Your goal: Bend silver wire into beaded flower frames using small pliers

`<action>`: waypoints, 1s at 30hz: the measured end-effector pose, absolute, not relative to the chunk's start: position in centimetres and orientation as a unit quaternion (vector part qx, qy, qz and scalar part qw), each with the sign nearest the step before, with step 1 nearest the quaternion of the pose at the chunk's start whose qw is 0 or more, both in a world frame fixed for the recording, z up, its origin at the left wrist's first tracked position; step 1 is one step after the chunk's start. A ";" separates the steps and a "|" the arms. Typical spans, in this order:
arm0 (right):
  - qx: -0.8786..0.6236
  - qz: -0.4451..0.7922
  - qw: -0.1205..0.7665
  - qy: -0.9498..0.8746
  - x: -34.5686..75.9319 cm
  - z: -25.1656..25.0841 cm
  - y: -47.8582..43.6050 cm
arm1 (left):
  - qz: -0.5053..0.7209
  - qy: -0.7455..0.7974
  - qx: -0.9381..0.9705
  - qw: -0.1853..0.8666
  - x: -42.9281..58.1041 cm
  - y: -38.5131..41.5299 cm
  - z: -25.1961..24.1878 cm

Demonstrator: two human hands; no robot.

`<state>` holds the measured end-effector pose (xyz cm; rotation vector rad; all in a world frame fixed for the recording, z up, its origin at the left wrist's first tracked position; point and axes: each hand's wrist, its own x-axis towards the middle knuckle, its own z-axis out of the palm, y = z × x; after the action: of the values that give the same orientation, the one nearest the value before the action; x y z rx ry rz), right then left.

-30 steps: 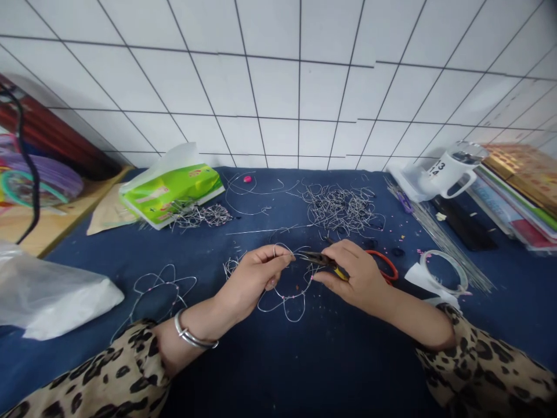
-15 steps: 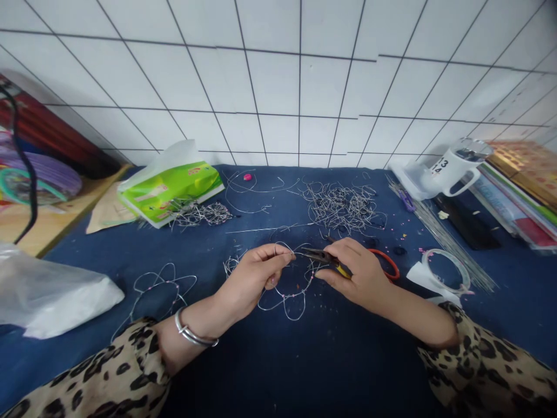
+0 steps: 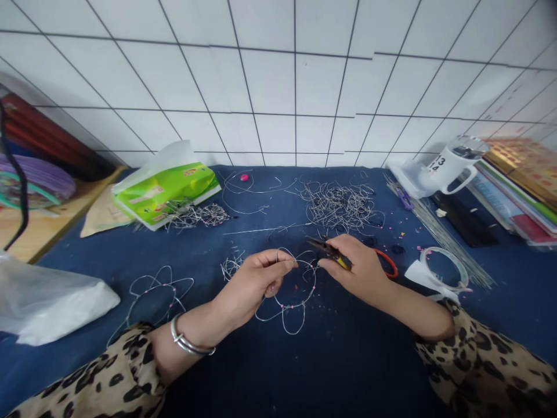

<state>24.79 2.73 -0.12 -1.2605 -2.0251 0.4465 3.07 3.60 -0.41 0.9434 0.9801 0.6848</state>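
Observation:
My left hand (image 3: 265, 276) pinches a silver wire ring (image 3: 293, 331) between thumb and forefinger. The ring has wire loops shaped like petals and small pink beads, and it hangs below my fingertips. My right hand (image 3: 359, 264) is closed around pliers (image 3: 324, 246) with dark jaws; yellow and red show on their handles. Their jaws point left, above the ring and apart from the wire. To the left, a similar beaded wire ring (image 3: 153, 288) lies on the dark blue cloth (image 3: 278, 377).
Tangled wire pieces (image 3: 342, 206) lie at the back, with another heap by the green tissue pack (image 3: 167, 194). On the right are straight wires (image 3: 452, 249), a clear tape roll (image 3: 444, 268) and a white mug (image 3: 456, 168). A plastic bag (image 3: 65, 302) sits at left.
The pliers have come off the wire and moved slightly up, with their jaws now clear of it. My left hand still holds the ring, which hangs a little lower.

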 end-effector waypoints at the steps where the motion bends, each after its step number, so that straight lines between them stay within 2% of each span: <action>1: -0.502 0.212 0.350 -0.762 24.8 0.0 2.7 | 0.309 0.443 0.427 0.725 3.0 3.6 -0.5; 6: -0.519 0.418 0.334 -0.666 24.4 0.8 2.7 | 0.292 0.440 0.423 0.736 3.0 3.5 -0.6; 10: -0.522 0.451 0.293 -0.662 24.3 0.9 2.8 | 0.296 0.437 0.425 0.736 3.0 3.5 -0.5; 13: -0.537 0.418 0.261 -0.685 24.6 0.8 3.1 | 0.320 0.444 0.429 0.718 2.8 3.9 -0.3; 20: -0.532 0.200 0.196 -0.799 25.7 1.1 3.6 | 0.364 0.438 0.418 0.708 2.4 4.7 -0.1; 30: -0.499 0.188 0.183 -0.826 25.5 0.7 3.4 | 0.355 0.421 0.421 0.721 2.3 4.5 -0.4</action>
<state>25.45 3.37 0.75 -1.4070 -2.3306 0.5309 2.34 4.49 -0.44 0.9298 0.9297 0.7836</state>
